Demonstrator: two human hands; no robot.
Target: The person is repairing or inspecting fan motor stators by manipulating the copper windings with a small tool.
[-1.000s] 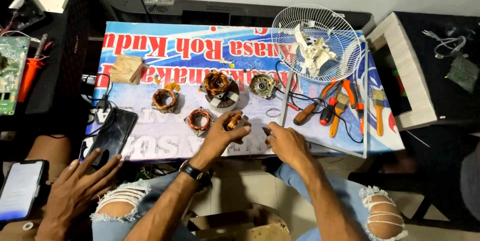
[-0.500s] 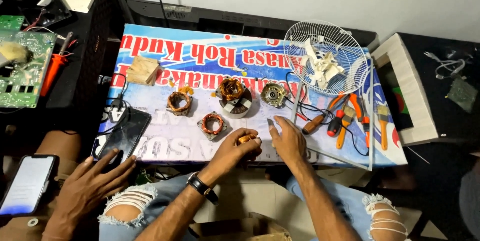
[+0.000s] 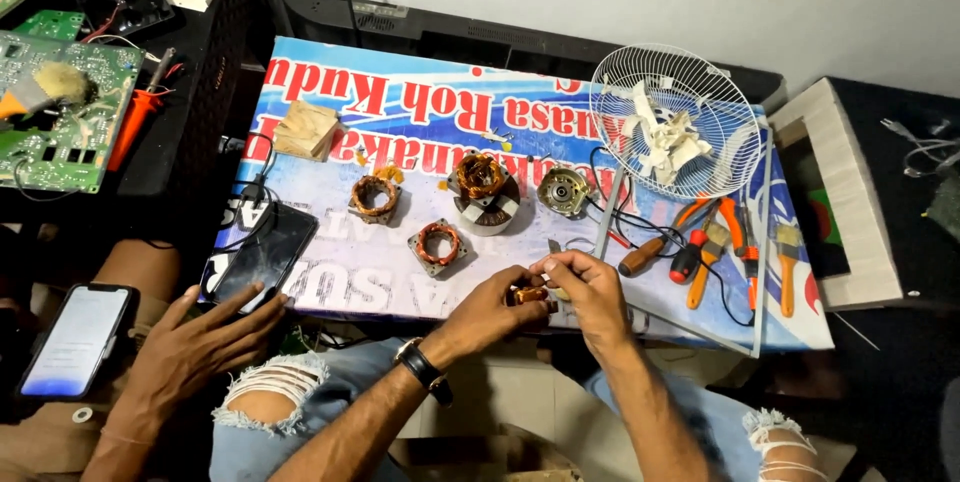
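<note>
From the head camera, we look down at a desk (image 3: 400, 272) covered by a printed banner. Our left hand (image 3: 490, 310) and right hand (image 3: 590, 292) meet at its near edge, both closed on a small copper-wound coil (image 3: 528, 294), pinched between the fingertips and seemingly lifted close for inspection. Three more stators (image 3: 438, 242) sit near, just beyond it. Pliers and screwdrivers (image 3: 690, 252) lie within right reach, below a white fan guard (image 3: 675, 122). Another person's hand (image 3: 205, 337) rests beside a dark phone (image 3: 265, 257).
</note>
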